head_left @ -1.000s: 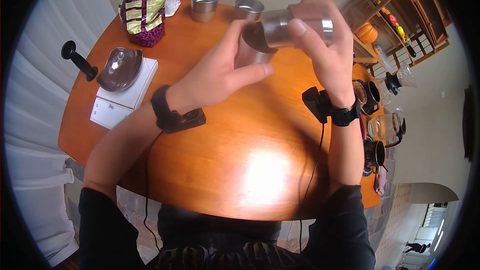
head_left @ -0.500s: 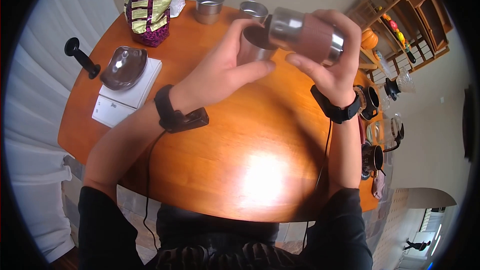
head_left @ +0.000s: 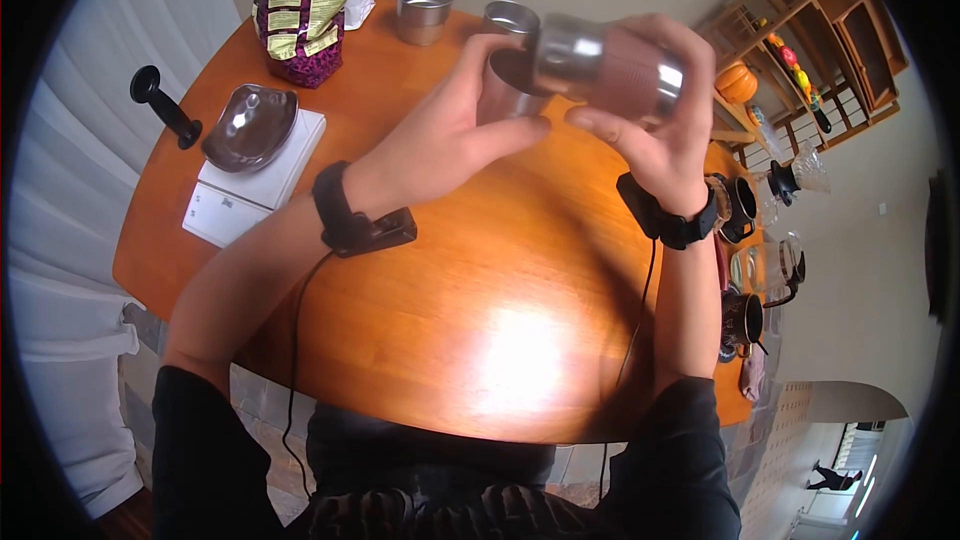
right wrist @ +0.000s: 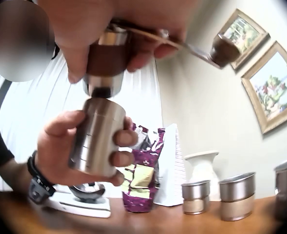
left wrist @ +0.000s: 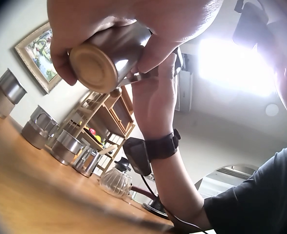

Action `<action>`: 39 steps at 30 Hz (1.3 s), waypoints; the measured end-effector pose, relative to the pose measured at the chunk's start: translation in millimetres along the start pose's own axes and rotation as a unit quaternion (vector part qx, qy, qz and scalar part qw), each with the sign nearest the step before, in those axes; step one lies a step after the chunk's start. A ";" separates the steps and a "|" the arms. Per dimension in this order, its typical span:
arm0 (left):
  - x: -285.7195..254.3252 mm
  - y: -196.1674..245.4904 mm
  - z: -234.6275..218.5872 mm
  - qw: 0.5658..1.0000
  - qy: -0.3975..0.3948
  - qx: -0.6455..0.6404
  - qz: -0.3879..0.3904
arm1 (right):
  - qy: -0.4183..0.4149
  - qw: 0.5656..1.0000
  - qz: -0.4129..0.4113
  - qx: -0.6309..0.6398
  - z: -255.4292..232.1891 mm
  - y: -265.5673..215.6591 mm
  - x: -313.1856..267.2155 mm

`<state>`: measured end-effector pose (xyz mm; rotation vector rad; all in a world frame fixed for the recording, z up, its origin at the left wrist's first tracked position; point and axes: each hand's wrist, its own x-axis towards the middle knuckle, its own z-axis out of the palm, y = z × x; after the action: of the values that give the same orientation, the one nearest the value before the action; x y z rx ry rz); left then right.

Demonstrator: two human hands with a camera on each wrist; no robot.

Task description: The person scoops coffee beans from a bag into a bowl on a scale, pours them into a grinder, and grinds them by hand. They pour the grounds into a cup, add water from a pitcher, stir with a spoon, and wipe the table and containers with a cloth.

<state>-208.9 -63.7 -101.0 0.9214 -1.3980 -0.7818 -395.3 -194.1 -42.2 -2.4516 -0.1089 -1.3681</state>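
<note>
In the head view my left hand (head_left: 440,145) grips a steel cup (head_left: 508,95), its dark mouth tilted to the right. My right hand (head_left: 672,130) holds the body of a hand coffee grinder (head_left: 625,68) by its brown band. The grinder leans, its lower end right at the cup's mouth. The right wrist view shows the grinder's crank handle (right wrist: 194,50) with a dark knob sticking out sideways, and the steel cup (right wrist: 97,139) directly below the grinder. In the left wrist view the cup's tan base (left wrist: 93,68) faces the camera. The cup's inside is mostly hidden.
At the left, a dark glossy dish (head_left: 250,128) sits on a white scale (head_left: 235,210) beside a black tamper-like tool (head_left: 165,107). A purple coffee bag (head_left: 308,20) and two steel canisters (head_left: 424,12) stand at the back. Black mugs (head_left: 741,320) and glassware line the right side.
My right hand has shifted a little right with the grinder, which now slopes more down to the left, over the cup's mouth. My left hand keeps its hold on the cup.
</note>
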 end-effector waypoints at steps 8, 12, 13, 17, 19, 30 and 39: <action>0.2 0.4 -1.7 0.998 0.024 0.048 0.037 | 0.050 0.932 0.296 0.201 12.1 -13.1 4.5; -0.5 -4.3 -1.9 0.995 0.031 0.081 0.042 | 0.076 0.900 0.344 0.258 15.1 -5.5 1.4; -0.1 -6.8 0.3 0.995 0.035 0.081 0.056 | 0.099 0.884 0.357 0.286 17.2 -4.3 0.8; -1.5 -3.3 0.1 0.996 0.032 0.075 0.048 | 0.069 0.860 0.353 0.361 8.1 -7.6 7.0; -2.0 -2.0 -1.1 0.996 0.028 0.080 0.034 | 0.018 0.896 0.358 0.261 3.4 -10.6 7.6; -1.9 -9.7 -1.0 0.995 0.044 0.093 0.005 | 0.048 0.882 0.384 0.268 7.1 -0.8 3.3; -6.1 -8.8 19.5 0.999 0.005 0.006 -0.052 | 0.116 0.752 0.446 0.472 -19.9 -26.4 -19.6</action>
<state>-227.9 -63.7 -112.5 1.0110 -1.3563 -0.8466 -427.9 -173.7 -42.5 -1.1587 0.3221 -0.8067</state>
